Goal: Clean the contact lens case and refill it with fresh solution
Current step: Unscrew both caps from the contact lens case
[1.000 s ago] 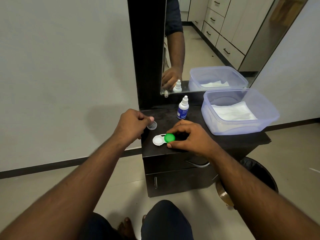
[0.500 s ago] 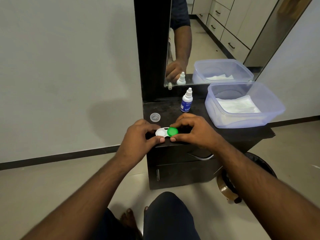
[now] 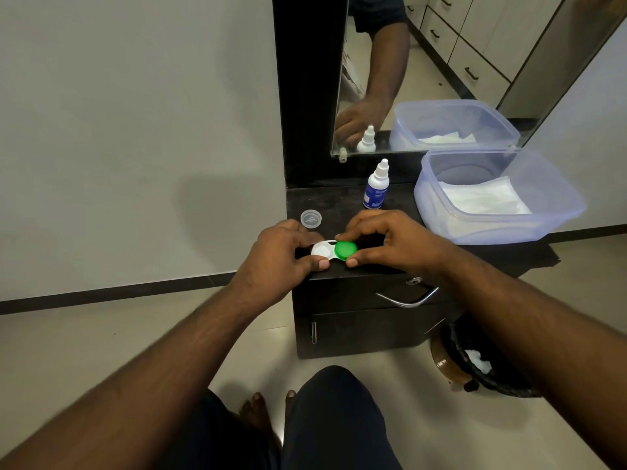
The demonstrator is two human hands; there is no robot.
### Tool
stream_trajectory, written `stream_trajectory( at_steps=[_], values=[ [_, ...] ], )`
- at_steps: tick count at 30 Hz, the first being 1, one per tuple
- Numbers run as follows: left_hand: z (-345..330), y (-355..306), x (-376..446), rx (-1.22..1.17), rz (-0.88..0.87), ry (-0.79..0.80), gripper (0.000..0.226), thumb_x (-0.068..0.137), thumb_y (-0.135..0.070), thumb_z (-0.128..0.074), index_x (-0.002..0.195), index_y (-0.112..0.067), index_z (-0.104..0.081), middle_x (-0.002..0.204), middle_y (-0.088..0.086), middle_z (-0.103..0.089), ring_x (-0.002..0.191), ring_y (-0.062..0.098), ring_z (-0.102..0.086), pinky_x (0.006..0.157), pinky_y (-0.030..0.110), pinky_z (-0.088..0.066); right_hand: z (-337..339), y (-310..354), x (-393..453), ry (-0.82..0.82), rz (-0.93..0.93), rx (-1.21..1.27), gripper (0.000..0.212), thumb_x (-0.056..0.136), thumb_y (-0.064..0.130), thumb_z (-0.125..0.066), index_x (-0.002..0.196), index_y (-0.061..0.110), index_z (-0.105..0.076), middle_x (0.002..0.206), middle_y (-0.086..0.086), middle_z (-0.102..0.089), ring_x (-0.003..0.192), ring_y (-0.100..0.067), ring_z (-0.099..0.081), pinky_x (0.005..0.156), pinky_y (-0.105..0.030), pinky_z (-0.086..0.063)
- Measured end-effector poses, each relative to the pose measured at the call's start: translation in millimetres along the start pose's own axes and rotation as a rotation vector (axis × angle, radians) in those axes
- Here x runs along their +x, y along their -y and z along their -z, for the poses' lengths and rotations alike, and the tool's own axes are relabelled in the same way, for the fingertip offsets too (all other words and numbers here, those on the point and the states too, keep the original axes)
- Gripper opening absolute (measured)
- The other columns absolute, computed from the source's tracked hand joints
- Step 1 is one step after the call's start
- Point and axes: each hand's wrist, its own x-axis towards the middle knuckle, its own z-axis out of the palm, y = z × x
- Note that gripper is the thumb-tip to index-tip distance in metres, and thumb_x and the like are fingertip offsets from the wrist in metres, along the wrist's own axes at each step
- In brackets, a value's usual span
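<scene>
Both forearms bare, no watch or rings on left hand [image 3: 278, 262] or right hand [image 3: 397, 245]. Dark trousers [image 3: 336, 422]. Feet bare. Mirror shows dark short sleeve [image 3: 376, 11].

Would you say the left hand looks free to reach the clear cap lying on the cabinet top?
Probably not at once: the left hand grips the lens case. The clear cap lies uncovered just beyond its fingers.

Bare desk [image 3: 342, 201] lies open behind the hands; the loose cap [image 3: 310, 218], solution bottle [image 3: 376, 188] and plastic tub [image 3: 549, 212] crowd its back and right.
</scene>
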Motion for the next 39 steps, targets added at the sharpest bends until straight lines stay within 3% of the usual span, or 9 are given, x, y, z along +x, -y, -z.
stream_trajectory(
  at_steps=[4,9,17,21,24,27,32,36,39],
  values=[
    [2,2,-1,-0.008,-0.011,0.001,0.038,0.08,-0.028,-0.076,0.117,-0.023,-0.07,0.101,-0.005,-0.064,0.094,0.011,-0.055,0.078,0.027,-0.047,1,-1,0,0.039,-0.009,0.014,0.043,0.077,0.022,-0.076,0.119,0.021,-0.066,0.105,0.012,-0.058,0.103,-0.006,-0.055,0.09,-0.022,-0.047],
    [3,1,-3,0.027,-0.018,-0.009,0.037,0.08,-0.032,-0.075,0.116,-0.024,-0.07,0.093,-0.009,-0.061,0.088,0.008,-0.054,0.07,0.02,-0.042,-5,0,-5,-0.075,-0.024,0.072,0.046,0.068,0.027,-0.082,0.112,0.024,-0.069,0.1,0.014,-0.058,0.097,-0.001,-0.055,0.084,-0.014,-0.046],
    [3,0,-5,-0.005,-0.002,-0.018,0.035,0.078,-0.029,-0.077,0.112,-0.022,-0.073,0.084,-0.012,-0.057,0.081,0.008,-0.054,0.064,0.018,-0.037,4,3,-8,0.009,-0.086,0.25,0.049,0.073,0.012,-0.079,0.117,0.026,-0.066,0.113,0.009,-0.068,0.105,-0.006,-0.062,0.096,-0.03,-0.05],
    [1,0,-6,-0.011,-0.002,-0.034,0.033,0.078,-0.027,-0.078,0.11,-0.022,-0.073,0.083,-0.013,-0.057,0.08,0.007,-0.053,0.064,0.016,-0.037,-7,5,-9,-0.112,-0.016,0.096,0.064,0.067,0.025,-0.084,0.126,0.028,-0.058,0.106,0.009,-0.058,0.09,-0.008,-0.059,0.082,-0.022,-0.052],
    [0,-1,-7,-0.019,0.009,-0.048,0.034,0.078,-0.028,-0.077,0.111,-0.023,-0.072,0.086,-0.009,-0.06,0.078,0.005,-0.052,0.064,0.015,-0.036,-10,6,-12,-0.15,0.071,0.084,0.055,0.069,0.018,-0.084,0.12,0.023,-0.063,0.098,0.003,-0.063,0.082,-0.013,-0.06,0.076,-0.027,-0.053],
    [-1,0,-8,-0.027,0.008,-0.061,0.033,0.078,-0.029,-0.077,0.111,-0.025,-0.072,0.083,-0.01,-0.059,0.076,0.002,-0.051,0.063,0.013,-0.035,-8,5,-16,-0.117,0.049,0.184,0.051,0.074,0.006,-0.078,0.12,0.021,-0.064,0.11,0.004,-0.067,0.098,-0.014,-0.064,0.089,-0.035,-0.053],
    [-2,1,-10,-0.026,0.001,-0.075,0.033,0.078,-0.029,-0.077,0.11,-0.026,-0.072,0.087,-0.006,-0.064,0.08,0.005,-0.053,0.066,0.019,-0.039,-9,5,-11,-0.119,0.065,0.12,0.063,0.068,0.02,-0.085,0.125,0.024,-0.059,0.113,0.006,-0.058,0.098,-0.014,-0.062,0.086,-0.028,-0.052],
    [-3,1,-9,-0.056,0.017,-0.085,0.033,0.077,-0.028,-0.078,0.11,-0.027,-0.072,0.085,-0.008,-0.062,0.078,0.004,-0.053,0.065,0.016,-0.038,-12,2,-12,-0.161,0.153,0.106,0.038,0.071,0.011,-0.082,0.107,0.012,-0.071,0.105,0.002,-0.069,0.1,-0.012,-0.064,0.089,-0.031,-0.052],
    [-3,1,-9,-0.059,0.027,-0.084,0.034,0.077,-0.029,-0.078,0.11,-0.025,-0.072,0.083,-0.01,-0.06,0.078,0.004,-0.053,0.064,0.015,-0.036,-9,1,-15,-0.134,0.084,0.238,0.033,0.075,0.003,-0.077,0.107,0.01,-0.072,0.112,0.001,-0.07,0.107,-0.008,-0.063,0.096,-0.027,-0.049]
  ],
)
